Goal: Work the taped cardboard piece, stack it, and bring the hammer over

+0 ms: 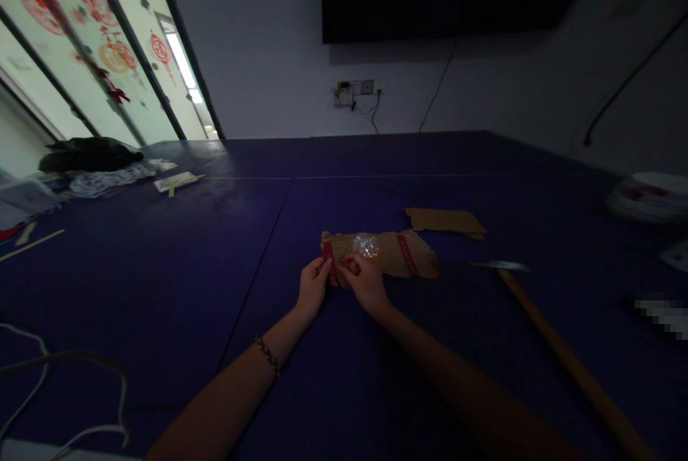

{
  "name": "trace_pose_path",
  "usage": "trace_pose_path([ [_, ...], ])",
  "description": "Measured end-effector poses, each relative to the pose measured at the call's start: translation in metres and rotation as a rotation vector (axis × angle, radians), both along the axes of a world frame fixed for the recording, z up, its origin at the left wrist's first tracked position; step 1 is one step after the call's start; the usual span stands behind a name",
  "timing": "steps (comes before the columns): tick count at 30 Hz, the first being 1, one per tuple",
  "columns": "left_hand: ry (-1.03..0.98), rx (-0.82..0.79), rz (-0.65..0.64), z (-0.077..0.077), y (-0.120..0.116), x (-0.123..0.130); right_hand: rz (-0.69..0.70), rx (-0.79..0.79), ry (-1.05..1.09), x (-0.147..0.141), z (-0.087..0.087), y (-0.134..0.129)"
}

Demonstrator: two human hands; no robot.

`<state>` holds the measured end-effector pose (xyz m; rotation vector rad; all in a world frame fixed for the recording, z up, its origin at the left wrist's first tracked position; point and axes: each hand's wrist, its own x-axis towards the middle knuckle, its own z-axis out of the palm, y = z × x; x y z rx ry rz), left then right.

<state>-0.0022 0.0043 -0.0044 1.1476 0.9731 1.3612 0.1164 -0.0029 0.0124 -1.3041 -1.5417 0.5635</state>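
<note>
A brown paper package (392, 249) with red bands and a shiny clear patch lies on the dark blue table (161, 289). My left hand (314, 285) pinches the package's left end, beside the red band there. Just right of it, my right hand (365, 282) has its fingers pressed together on the package's surface below the shiny patch. Whatever sits between those right fingertips is too small and dark to make out. A flat piece of brown cardboard (446, 221) rests behind the package's right end.
To the right lies a pickaxe-like hammer (553, 335) with a long wooden handle. White cables (69, 357) curl at the lower left. A black bag (89, 155) and papers are at the back left. A round container (650, 197) stands at the far right.
</note>
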Motion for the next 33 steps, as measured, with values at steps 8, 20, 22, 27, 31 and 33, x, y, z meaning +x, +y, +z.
trace_pose_path([
  [8,0.004,-0.008,-0.013,0.004,-0.002,0.001,-0.024,0.068,-0.221,-0.005,-0.007,-0.001],
  [20,0.053,0.022,-0.029,0.009,-0.004,0.002,-0.030,0.151,-0.347,-0.002,-0.014,-0.004],
  [22,0.055,0.027,-0.021,0.008,-0.005,0.002,-0.012,0.173,-0.358,-0.003,-0.016,-0.003],
  [27,0.062,0.015,0.003,0.009,-0.006,0.002,-0.020,0.241,-0.349,-0.002,-0.021,-0.005],
  [31,0.055,0.009,0.013,0.009,-0.007,0.004,-0.064,0.300,-0.308,0.001,-0.023,-0.005],
  [33,0.038,0.001,0.015,0.007,-0.006,0.004,-0.079,0.329,-0.291,0.002,-0.023,-0.005],
])
